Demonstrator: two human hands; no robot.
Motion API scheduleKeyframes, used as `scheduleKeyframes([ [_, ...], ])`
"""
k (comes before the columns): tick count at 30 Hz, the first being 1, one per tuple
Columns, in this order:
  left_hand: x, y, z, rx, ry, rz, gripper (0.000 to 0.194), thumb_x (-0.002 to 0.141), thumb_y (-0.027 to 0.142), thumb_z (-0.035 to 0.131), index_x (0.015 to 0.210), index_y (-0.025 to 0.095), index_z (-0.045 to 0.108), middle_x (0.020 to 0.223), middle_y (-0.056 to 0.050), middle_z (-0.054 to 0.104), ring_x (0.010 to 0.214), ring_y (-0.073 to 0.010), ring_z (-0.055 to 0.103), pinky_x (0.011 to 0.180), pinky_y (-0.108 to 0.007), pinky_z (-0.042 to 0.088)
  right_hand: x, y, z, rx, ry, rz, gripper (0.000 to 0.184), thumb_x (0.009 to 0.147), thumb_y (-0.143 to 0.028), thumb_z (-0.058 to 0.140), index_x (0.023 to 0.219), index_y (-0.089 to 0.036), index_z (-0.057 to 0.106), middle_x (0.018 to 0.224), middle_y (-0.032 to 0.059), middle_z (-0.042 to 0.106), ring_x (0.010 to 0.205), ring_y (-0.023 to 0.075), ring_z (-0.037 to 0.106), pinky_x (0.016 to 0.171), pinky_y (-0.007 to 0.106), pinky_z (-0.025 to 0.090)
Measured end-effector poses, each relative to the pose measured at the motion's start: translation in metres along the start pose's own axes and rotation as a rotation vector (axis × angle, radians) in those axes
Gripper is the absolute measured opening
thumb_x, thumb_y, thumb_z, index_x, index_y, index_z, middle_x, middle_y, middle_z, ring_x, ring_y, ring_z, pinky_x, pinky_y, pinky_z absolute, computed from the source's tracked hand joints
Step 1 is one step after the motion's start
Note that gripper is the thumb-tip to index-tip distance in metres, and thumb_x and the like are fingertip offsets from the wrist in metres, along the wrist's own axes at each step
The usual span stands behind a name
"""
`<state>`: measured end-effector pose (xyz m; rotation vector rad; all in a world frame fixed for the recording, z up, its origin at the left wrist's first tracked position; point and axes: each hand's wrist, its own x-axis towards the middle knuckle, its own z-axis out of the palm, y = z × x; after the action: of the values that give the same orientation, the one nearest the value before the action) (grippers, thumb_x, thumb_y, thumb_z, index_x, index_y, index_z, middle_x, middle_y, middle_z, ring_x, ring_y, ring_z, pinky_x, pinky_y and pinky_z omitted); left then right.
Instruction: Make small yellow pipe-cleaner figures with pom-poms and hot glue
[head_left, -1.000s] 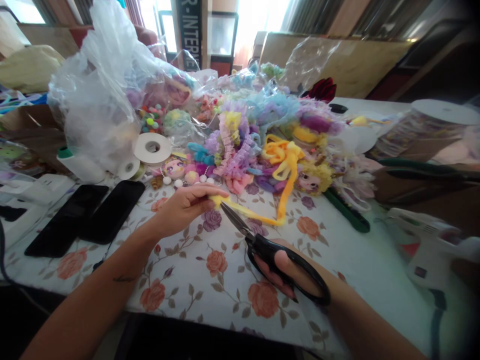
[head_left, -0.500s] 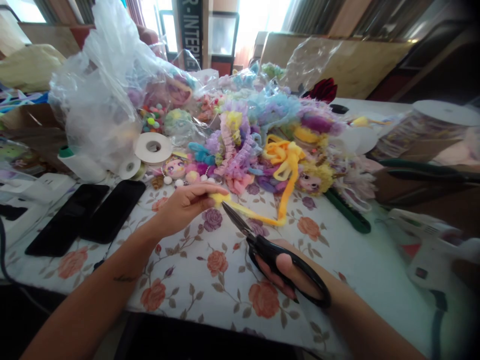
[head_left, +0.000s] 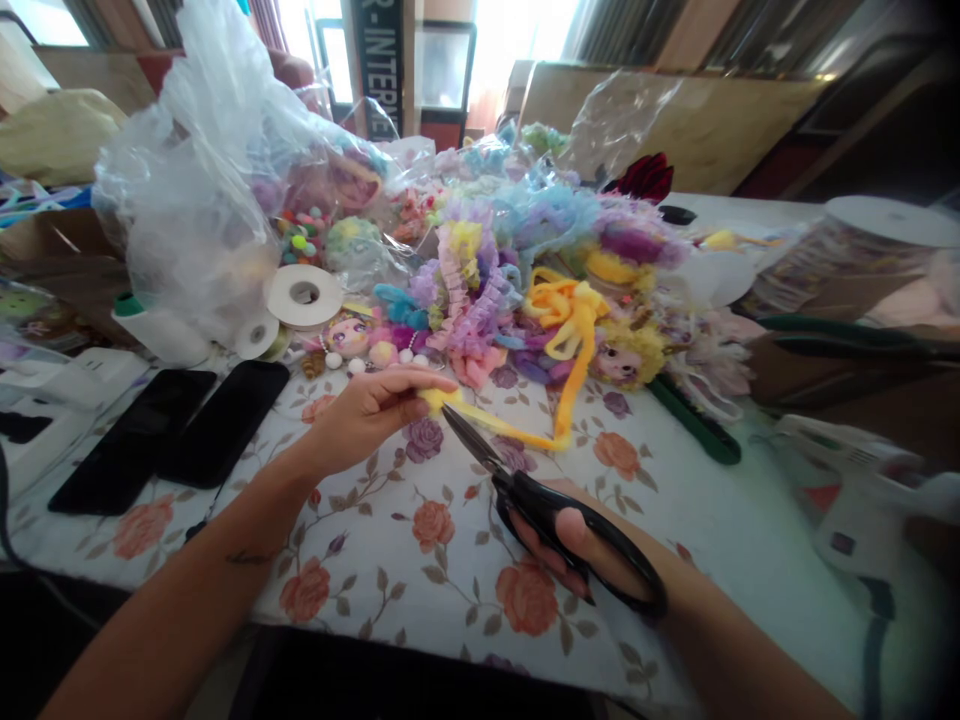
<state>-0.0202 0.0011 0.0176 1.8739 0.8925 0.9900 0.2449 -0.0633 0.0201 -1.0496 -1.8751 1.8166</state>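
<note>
My left hand (head_left: 379, 405) pinches the end of a yellow fuzzy ribbon (head_left: 517, 431) between thumb and fingers. From there the ribbon runs right along the cloth, bends, and climbs to a loose tangled bundle of the same yellow. In my right hand (head_left: 570, 550) are black-handled scissors (head_left: 480, 445), their blades pointing up and left. The blade tips touch or nearly touch the ribbon just beside my left fingertips. Whether the blades have the ribbon between them, I cannot tell.
A flowered tablecloth (head_left: 433, 575) covers the table. Two black phones (head_left: 221, 420) lie left, beside white ribbon rolls (head_left: 305, 297) and a plastic bag (head_left: 187, 190). Pastel trims and a doll head (head_left: 626, 358) are heaped behind. A white glue gun (head_left: 855, 490) stands right, near a green-handled tool (head_left: 697, 425).
Hardly anything differs. The scissors' handles have opened very slightly, with the lower loop shifting a little right. My left hand and the ribbon stay in place.
</note>
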Motion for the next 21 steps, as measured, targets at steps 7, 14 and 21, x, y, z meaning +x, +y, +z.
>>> scheduleKeyframes([
  [7, 0.001, 0.0, 0.0, -0.007, -0.021, 0.01, 0.025, 0.092, 0.026, 0.057, 0.113, 0.022, 0.07, 0.117, -0.008, 0.069, 0.104, -0.018, 0.065, 0.081, -0.023, 0.053, 0.0, 0.001, 0.001, -0.002, 0.009, 0.011, 0.067, 0.077, -0.086, 0.034, 0.066, -0.02, 0.038, 0.056, -0.0049, 0.04, 0.043, 0.0065, 0.036, 0.043, 0.023, 0.026],
  [14, 0.0, 0.0, 0.0, 0.034, 0.025, 0.029, 0.025, 0.092, 0.026, 0.059, 0.113, 0.022, 0.071, 0.117, -0.008, 0.069, 0.103, -0.0194, 0.066, 0.082, -0.025, 0.054, -0.002, 0.007, 0.002, 0.0, 0.028, 0.0, 0.066, 0.079, -0.085, 0.034, 0.068, -0.02, 0.038, 0.057, -0.0047, 0.038, 0.043, 0.0065, 0.036, 0.043, 0.023, 0.026],
  [21, -0.001, -0.004, 0.011, -0.147, 0.178, -0.087, 0.029, 0.085, 0.032, 0.068, 0.111, 0.02, 0.072, 0.106, -0.007, 0.074, 0.087, -0.0172, 0.069, 0.073, -0.025, 0.057, 0.0, -0.001, -0.005, -0.254, 0.131, -0.067, 0.068, 0.077, -0.086, 0.037, 0.074, -0.019, 0.048, 0.066, -0.0006, 0.047, 0.055, 0.012, 0.044, 0.05, 0.025, 0.034],
])
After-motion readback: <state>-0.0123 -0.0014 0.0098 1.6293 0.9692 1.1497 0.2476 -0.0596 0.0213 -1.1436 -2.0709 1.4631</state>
